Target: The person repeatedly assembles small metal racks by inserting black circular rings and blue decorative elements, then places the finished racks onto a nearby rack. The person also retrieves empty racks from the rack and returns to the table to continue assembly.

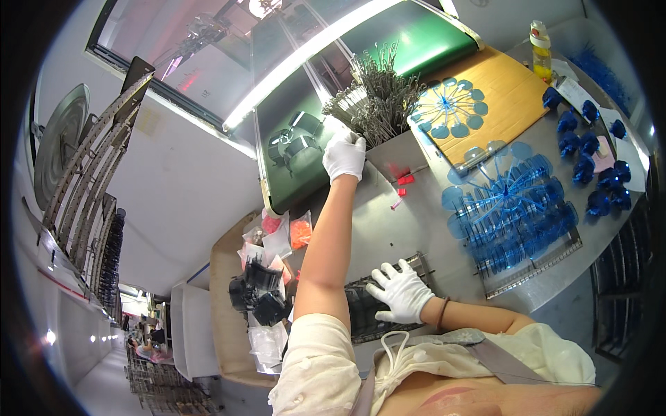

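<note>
My left hand (pixel 344 154), in a white glove, is stretched far forward over the edge of the green belt (pixel 277 184). Its fingers are curled together beside a bunch of thin metal wire hooks (pixel 378 97), and what they pinch, if anything, is hidden. Just left of it, a cluster of dark lens-like pieces on a sprue (pixel 295 142) lies on the belt. My gloved right hand (pixel 404 295) is spread flat, palm down, with nothing gripped. Under and beside its fingertips is a rack holding dark pieces (pixel 364 305).
Blue round pieces on a rack (pixel 510 208) and a blue sprue on a cardboard sheet (pixel 447 107) are to the right. Loose blue pieces (pixel 583 142) and a bottle (pixel 541 52) stand farther out. Red bits (pixel 404 180), small bags (pixel 300 232) and black parts (pixel 260 291) lie nearer.
</note>
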Available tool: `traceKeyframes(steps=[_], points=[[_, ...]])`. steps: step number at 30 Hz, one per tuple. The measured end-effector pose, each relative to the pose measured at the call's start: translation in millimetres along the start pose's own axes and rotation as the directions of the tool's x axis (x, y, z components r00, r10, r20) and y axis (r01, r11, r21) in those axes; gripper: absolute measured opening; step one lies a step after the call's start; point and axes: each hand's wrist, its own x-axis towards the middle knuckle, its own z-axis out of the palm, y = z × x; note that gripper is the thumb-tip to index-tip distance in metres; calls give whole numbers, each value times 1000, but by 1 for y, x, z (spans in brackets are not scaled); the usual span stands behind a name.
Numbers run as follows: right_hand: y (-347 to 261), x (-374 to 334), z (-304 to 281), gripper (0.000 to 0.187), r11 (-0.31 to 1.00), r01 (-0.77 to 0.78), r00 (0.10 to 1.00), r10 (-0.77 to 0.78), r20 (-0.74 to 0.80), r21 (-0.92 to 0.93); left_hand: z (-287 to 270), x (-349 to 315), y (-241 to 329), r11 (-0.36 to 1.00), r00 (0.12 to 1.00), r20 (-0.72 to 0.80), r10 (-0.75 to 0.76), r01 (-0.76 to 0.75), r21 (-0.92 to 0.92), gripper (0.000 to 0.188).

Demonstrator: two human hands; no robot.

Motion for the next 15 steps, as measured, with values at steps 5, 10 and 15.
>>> traceKeyframes(steps=[5, 10, 15], points=[[-1, 2, -2, 73, 1000, 12, 999, -11, 42, -20, 13, 11, -7, 998, 999, -1, 44, -43, 50, 19], [-1, 9, 1, 72, 997, 44, 998, -41, 51, -56, 7, 17, -8, 986, 998, -10, 66, -63, 152, 27], [-4, 13, 3, 70, 995, 60, 998, -59, 12, -75, 1, 25, -9, 960, 988, 47, 146, -153, 233, 19]])
